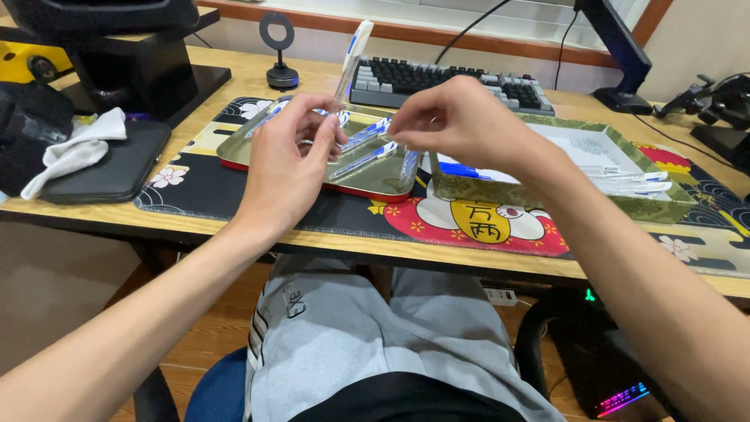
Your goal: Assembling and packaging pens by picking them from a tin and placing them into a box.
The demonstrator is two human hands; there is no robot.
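Pen (353,55): clear barrel, blue and white, upright above the tray's (312,173) back edge; left hand (291,160) pinches its lower end. Right hand (461,117): fingertips pressed together just beside, above the tray's right edge; what they grip cannot be told. Tray: metal, red-rimmed, holding more pens (363,160). Box (547,199): green, right of tray. Keyboard (445,82): along the desk's back edge.
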